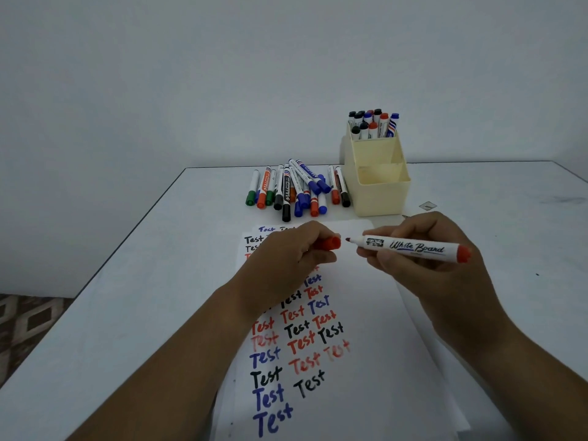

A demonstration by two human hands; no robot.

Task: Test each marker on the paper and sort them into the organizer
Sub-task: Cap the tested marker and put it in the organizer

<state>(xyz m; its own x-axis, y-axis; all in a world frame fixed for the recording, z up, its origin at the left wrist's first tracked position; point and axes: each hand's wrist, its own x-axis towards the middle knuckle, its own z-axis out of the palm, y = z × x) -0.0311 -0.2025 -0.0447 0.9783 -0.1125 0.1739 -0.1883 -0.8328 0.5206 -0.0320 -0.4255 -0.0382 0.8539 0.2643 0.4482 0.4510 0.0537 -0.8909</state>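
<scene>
Nearest me lies a white sheet of paper [366, 361] on a pale grey table [127, 313], covered on its left half with the word "Test" in red, blue and black; the right half is bare.

Above it, my left hand [286, 256] has its fingers curled round a red plastic cap [327, 243], whose open end faces right. My right hand [423, 249] pinches a white whiteboard marker with a red end plug [413, 246], held level, its bare red tip just beside the cap but not touching it.

I cannot tell whether the cap is coming off or going on. If I am capping, I judge the tip should be lined up straight with the cap's mouth and pushed home firmly, so ink does not smear my fingers.

Farther back lies a loose pile of capped markers [296, 189], green, red, black and blue. Just right of it stands a cream plastic organizer [378, 192], its tall rear compartment holding upright markers, its lower front compartments apparently holding none.
</scene>
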